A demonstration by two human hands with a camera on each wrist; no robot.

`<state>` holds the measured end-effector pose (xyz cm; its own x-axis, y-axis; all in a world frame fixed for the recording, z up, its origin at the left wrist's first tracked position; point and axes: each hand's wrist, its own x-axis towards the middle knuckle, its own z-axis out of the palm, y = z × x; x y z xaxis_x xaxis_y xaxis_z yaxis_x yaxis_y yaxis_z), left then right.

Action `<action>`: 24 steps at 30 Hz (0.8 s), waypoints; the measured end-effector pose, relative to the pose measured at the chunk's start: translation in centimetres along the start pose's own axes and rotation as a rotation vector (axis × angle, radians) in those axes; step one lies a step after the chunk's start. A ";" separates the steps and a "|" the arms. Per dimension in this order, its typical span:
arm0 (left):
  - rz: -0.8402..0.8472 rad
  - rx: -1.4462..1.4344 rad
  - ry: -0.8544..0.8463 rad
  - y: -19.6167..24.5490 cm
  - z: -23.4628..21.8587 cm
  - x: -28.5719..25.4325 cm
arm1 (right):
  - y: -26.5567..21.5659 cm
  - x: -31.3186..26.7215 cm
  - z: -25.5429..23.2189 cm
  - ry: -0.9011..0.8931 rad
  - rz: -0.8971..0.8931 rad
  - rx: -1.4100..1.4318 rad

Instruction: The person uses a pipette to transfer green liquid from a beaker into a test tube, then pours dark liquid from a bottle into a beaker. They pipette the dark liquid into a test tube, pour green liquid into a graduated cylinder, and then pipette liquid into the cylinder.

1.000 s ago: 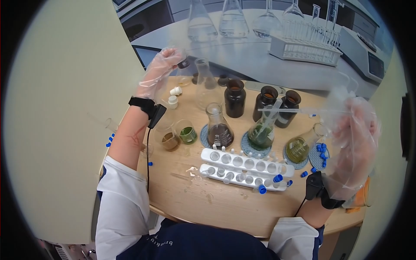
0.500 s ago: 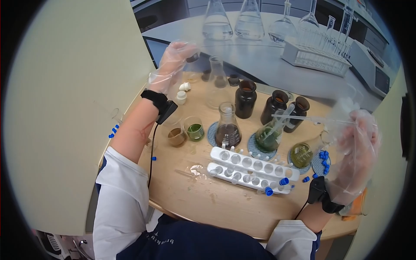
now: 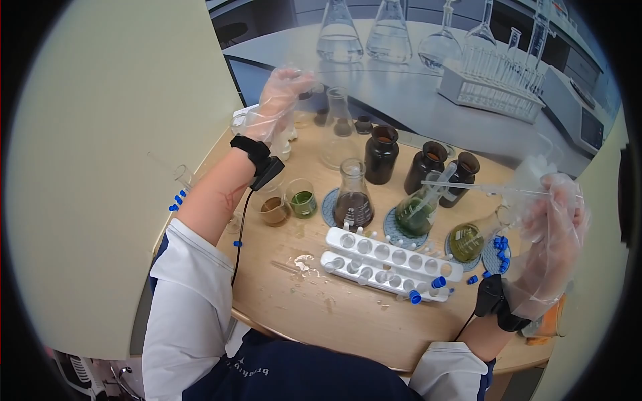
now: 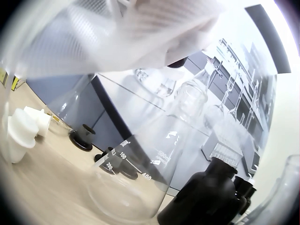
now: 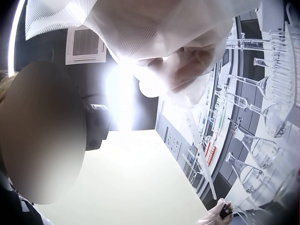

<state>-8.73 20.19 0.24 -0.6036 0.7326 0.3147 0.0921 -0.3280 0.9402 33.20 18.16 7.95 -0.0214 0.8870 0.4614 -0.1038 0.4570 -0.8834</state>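
Left hand (image 3: 281, 100): gloved, raised at the table's far left, pinching a small dark cap (image 3: 306, 93) beside the empty flask (image 3: 336, 130).
Right hand (image 3: 552, 230): gloved, gripping a long pipette (image 3: 478, 189), level above the green flask (image 3: 418, 210).
Advice: steady the tip before lowering it; keep the cap clear of glass.

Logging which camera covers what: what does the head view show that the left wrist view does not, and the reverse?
Only the head view shows the right hand holding a pipette, the white tube rack, the green and brown flasks and the small beakers. Only the left wrist view shows the empty flask's printed scale and the white stoppers up close. Both show the gloved left hand, the empty flask and a dark bottle.
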 end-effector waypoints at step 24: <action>0.001 0.158 -0.013 -0.4 -0.2 -0.6 | 1.1 0.3 -0.2 -0.102 -0.061 -0.021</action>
<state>-8.53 19.73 -0.36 -0.5933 0.7404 0.3159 0.2161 -0.2315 0.9485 33.26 18.95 7.15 -0.1166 0.8467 0.5191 -0.0873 0.5119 -0.8546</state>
